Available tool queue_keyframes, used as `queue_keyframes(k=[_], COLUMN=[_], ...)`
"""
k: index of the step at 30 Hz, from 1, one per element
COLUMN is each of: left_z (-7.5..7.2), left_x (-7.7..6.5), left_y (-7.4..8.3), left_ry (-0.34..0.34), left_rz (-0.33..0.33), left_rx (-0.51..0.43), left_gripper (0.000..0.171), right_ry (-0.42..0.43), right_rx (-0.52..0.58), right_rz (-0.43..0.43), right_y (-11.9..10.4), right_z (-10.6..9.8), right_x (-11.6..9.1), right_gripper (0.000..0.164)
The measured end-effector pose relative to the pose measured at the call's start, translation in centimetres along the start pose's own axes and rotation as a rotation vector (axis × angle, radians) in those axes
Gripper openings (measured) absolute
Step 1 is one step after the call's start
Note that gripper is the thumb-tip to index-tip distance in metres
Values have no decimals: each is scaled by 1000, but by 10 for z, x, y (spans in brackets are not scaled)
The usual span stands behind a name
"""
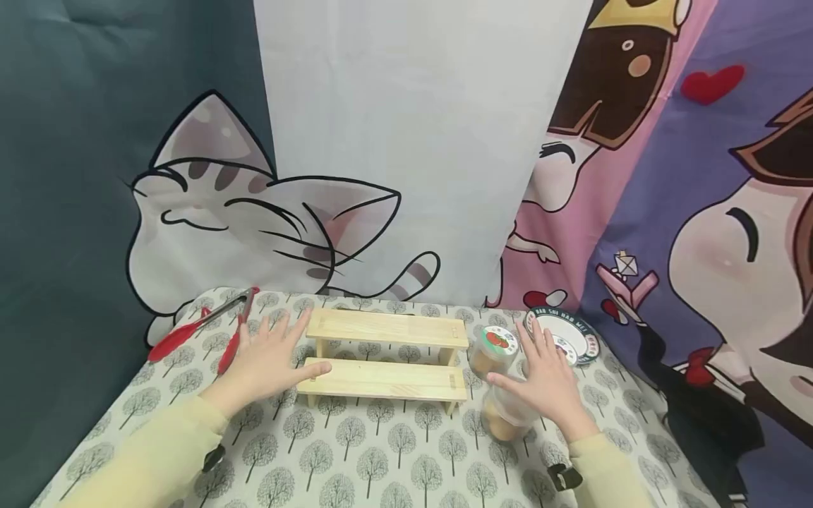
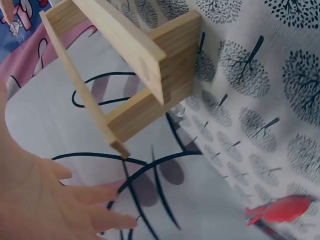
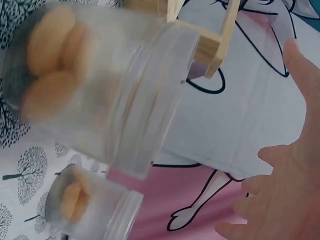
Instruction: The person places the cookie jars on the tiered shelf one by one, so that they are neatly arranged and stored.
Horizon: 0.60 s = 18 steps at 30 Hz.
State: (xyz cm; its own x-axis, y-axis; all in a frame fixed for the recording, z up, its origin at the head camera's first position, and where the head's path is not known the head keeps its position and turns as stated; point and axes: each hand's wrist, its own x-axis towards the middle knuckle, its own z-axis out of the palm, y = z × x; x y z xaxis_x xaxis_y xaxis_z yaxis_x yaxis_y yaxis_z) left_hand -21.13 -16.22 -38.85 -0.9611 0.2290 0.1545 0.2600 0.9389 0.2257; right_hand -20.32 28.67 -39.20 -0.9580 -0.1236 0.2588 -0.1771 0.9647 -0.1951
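My left hand hovers with spread fingers by the left end of a two-step wooden rack, holding nothing. To its left lie red-tipped tongs, their arms apart. My right hand, fingers also spread, is above a clear jar and partly covers it. Behind that stands a second jar whose lid carries a tomato picture. In the right wrist view the near jar contains several brown, rounded pieces, and the farther jar has similar ones. Both palms are bare in the wrist views.
A plate with a dark patterned rim lies at the back right, partly behind my right hand. The tablecloth has a tree print. Cartoon-printed curtains hang behind the table and along its right side.
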Motion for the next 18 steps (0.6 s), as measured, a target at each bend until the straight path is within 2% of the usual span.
queue_keyframes(k=[4, 10, 18], left_z=[10, 15, 26], left_x=[-3, 3, 13], left_y=[-9, -22, -20], left_ry=[-87, -116, -222], left_rz=[-40, -38, -30], left_rx=[-95, -150, -191], left_gripper=[107, 109, 113], right_ry=[-40, -69, -120], right_rx=[26, 79, 255], right_rz=[-13, 6, 63], right_y=[7, 16, 35], right_z=[4, 12, 15], right_x=[4, 12, 19], right_gripper=[107, 107, 108])
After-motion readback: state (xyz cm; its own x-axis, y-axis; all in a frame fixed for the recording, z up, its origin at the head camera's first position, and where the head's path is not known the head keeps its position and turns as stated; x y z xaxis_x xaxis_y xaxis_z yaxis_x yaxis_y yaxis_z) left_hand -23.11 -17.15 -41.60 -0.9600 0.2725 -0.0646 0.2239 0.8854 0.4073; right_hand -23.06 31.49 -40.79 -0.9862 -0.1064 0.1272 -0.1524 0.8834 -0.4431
